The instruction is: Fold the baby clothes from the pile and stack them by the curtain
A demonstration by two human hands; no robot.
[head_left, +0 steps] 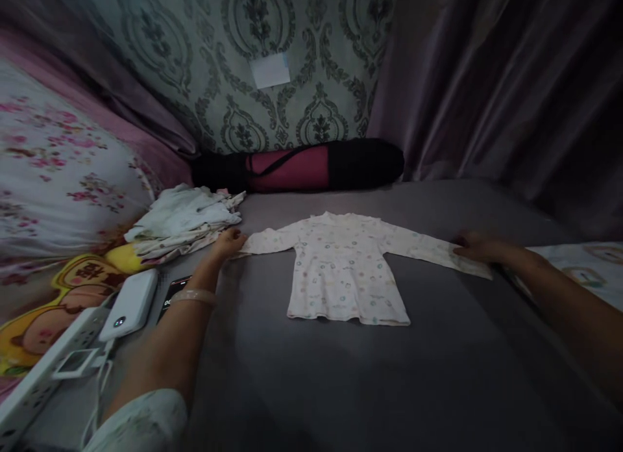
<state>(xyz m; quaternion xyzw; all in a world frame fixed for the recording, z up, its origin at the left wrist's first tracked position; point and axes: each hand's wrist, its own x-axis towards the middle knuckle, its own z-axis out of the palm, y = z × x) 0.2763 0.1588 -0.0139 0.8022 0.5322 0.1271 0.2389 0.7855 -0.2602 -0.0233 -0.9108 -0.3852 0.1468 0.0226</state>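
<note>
A small white long-sleeved shirt (343, 267) with a tiny coloured print lies flat on the grey sheet (311, 374), its sleeves spread to both sides and its hem toward me. My left hand (230, 243), a bracelet on its wrist, is closed at the end of the left-hand sleeve. On the other side, my right hand (474, 247) rests on the outer part of the right-hand sleeve, fingertips at its upper edge; the cuff shows beyond and below it. Dim light and blur hide whether those fingers pinch the cloth.
A crumpled pile of light clothes (185, 218) lies at the left, near a yellow cushion (82, 276), a phone (174, 293), a white power bank (130, 302) and a power strip (53, 354). A black and red bag (296, 167) lies along the wall. Patterned cloth (584, 267) is at the right.
</note>
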